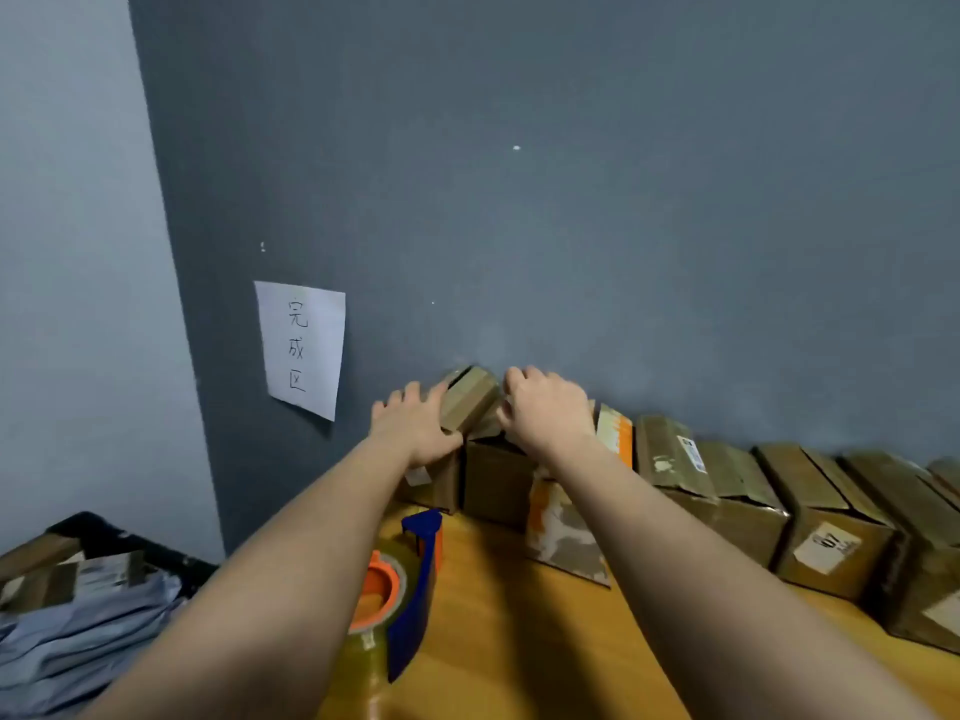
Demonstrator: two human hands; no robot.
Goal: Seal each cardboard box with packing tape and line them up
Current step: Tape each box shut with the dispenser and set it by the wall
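Note:
A small cardboard box (470, 400) sits tilted on top of other boxes at the back of the wooden table (498, 631), against the wall. My left hand (413, 423) holds its left side and my right hand (545, 407) grips its right side. Below it stand two brown boxes (493, 485). A row of several cardboard boxes (727, 491) runs to the right along the wall, some with labels. A blue tape dispenser (410, 579) with an orange core and a clear tape roll lies on the table under my left forearm.
A paper sign (301, 348) with handwritten characters is stuck on the grey wall. At the lower left is a dark bin (104, 543) holding cardboard pieces and bluish cloth (78, 641). Bare tabletop lies between my forearms.

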